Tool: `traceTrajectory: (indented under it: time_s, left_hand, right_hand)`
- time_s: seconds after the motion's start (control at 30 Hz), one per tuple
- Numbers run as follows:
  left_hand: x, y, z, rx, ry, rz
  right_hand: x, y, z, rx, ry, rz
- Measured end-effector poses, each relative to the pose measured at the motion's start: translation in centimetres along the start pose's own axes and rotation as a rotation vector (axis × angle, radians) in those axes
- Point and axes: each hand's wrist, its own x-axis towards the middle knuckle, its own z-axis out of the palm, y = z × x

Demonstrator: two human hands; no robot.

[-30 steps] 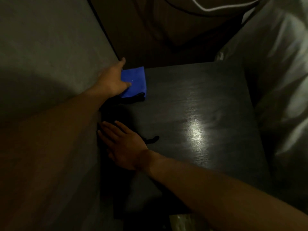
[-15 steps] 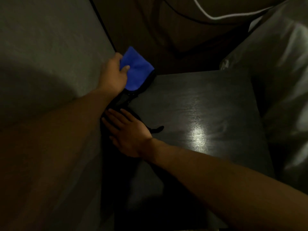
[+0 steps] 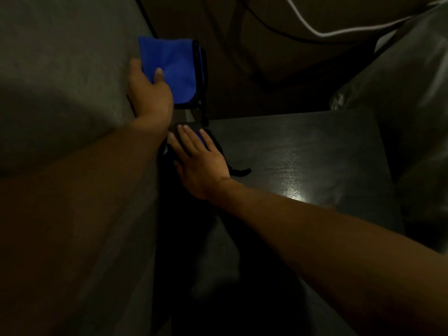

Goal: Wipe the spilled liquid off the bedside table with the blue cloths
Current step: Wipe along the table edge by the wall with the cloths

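The dark wooden bedside table (image 3: 303, 151) fills the right middle, with a bright sheen near its centre. My left hand (image 3: 150, 93) grips a blue cloth with a black edge (image 3: 177, 69), held up off the table beyond its far left corner, next to the grey wall. My right hand (image 3: 198, 163) lies flat, fingers spread, on a second cloth (image 3: 218, 146) at the table's left edge. That cloth looks almost black in the shade, with a bit of blue between my fingers and a dark tab sticking out right of my wrist.
A grey wall (image 3: 60, 81) runs down the left side. Pale bedding (image 3: 412, 105) borders the table on the right. A white cable (image 3: 339, 32) and a dark cable hang over the brown panel behind the table.
My left hand has lifted the blue cloth off the table's far left corner and raised it against the wall. My right hand has slid a little farther along the table's left edge.
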Motion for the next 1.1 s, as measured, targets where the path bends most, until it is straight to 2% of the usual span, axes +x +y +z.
traceTrajectory:
  time_s: [0.2, 0.4, 0.5, 0.7, 1.0, 1.1]
  left_hand:
    - [-0.3, 0.8, 0.3, -0.071, -0.050, 0.009]
    - [-0.3, 0.7, 0.6, -0.234, -0.074, -0.113]
    - [-0.4, 0.8, 0.8, -0.238, -0.092, -0.118]
    - [-0.7, 1.1, 1.1, -0.292, -0.095, -0.148]
    - [-0.6, 1.8, 0.9, -0.305, -0.061, -0.191]
    - [-1.2, 2.0, 1.0, -0.344, -0.077, -0.179]
  right_hand:
    - [1.3, -0.4, 0.0, 0.057, 0.044, 0.158]
    - [2.9, -0.2, -0.6, 0.072, 0.054, 0.241]
    - [3.5, -0.3, -0.9, 0.059, 0.064, 0.307]
    - [4.9, -1.4, -0.5, 0.063, -0.002, 0.519]
    - [4.1, -1.0, -0.9, 0.091, -0.081, 0.453]
    - [3.9, -0.7, -0.9, 0.206, 0.006, 0.438]
